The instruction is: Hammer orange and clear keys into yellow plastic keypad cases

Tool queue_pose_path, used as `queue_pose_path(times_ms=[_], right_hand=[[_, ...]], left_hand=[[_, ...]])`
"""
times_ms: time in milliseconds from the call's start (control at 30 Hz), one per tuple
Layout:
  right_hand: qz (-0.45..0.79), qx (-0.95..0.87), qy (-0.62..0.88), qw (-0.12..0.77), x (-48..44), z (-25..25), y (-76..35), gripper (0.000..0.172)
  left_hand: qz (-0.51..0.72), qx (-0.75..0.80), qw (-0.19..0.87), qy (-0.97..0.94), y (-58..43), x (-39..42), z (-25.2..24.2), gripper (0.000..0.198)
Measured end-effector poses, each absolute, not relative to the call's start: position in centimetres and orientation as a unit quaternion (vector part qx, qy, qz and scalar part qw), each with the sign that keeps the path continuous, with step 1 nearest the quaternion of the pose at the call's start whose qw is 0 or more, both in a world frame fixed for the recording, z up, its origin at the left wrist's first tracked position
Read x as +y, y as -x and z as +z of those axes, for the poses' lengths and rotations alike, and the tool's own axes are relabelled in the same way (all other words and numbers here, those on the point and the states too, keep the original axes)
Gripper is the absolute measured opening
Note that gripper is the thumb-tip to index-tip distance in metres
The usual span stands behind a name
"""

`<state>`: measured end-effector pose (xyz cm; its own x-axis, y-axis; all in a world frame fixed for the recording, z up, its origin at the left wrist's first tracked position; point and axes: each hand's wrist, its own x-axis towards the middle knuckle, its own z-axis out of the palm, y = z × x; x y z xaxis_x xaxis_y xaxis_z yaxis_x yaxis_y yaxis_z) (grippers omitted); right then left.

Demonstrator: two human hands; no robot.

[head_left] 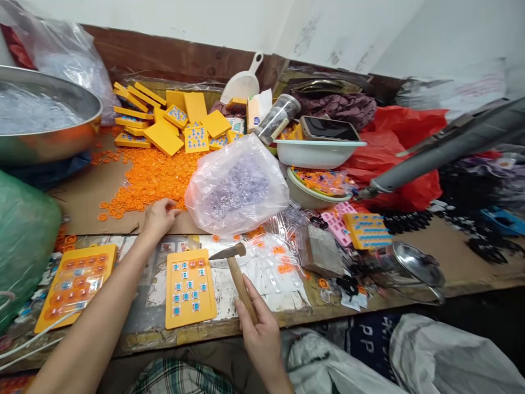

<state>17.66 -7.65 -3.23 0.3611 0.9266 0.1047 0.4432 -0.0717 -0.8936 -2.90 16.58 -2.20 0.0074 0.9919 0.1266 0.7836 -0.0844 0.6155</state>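
Note:
My right hand is wrapped round the wooden handle of a small hammer. Its pointed metal head is just beyond the upper right edge of a yellow tray. In that tray lie several small blue-and-white pieces, with a few orange ones at its top right. At the near edge of a spread of small orange ring-like pieces, my left hand has its fingers bent and drawn together. What sits between its fingertips is hidden. A second yellow tray, with orange and clear pieces, lies left of my forearm.
Right of the pile sits a plastic bag of clear pieces. Yellow trays are stacked behind. A metal block, a glass jar and a white basin with a phone stand to the right. A grey arm juts in; a metal bowl is left.

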Motion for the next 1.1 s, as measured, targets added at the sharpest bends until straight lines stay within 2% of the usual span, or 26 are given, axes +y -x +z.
queue_pose_path(times_ms=[333, 500, 600, 700, 900, 1100], right_hand=[[0.243, -0.513, 0.685, 0.457, -7.6, -3.0, -17.8, 0.041], [0.193, -0.552, 0.679, 0.444, -7.8, -2.5, -18.0, 0.041], [0.149, -0.584, 0.669, 0.436, -7.5, -1.9, -17.8, 0.041], [0.131, -0.612, 0.645, 0.438, -6.9, -1.7, -17.4, 0.040], [0.206, -0.579, 0.654, 0.441, -5.9, -1.7, -16.8, 0.040], [0.330, -0.555, 0.588, 0.488, -4.5, 2.4, -13.3, 0.041]], left_hand=[[0.270, 0.626, 0.136, -0.719, 2.5, 14.9, -2.9, 0.018], [0.270, 0.602, 0.125, -0.741, 3.6, 12.6, -1.7, 0.025], [0.312, 0.544, 0.157, -0.763, 4.4, 9.5, -1.2, 0.035], [0.357, 0.514, 0.190, -0.757, 4.9, 7.6, -1.5, 0.036], [0.348, 0.579, 0.219, -0.704, 4.8, 9.4, -1.5, 0.026], [0.281, 0.545, 0.294, -0.733, 3.3, 9.4, -1.0, 0.012]])
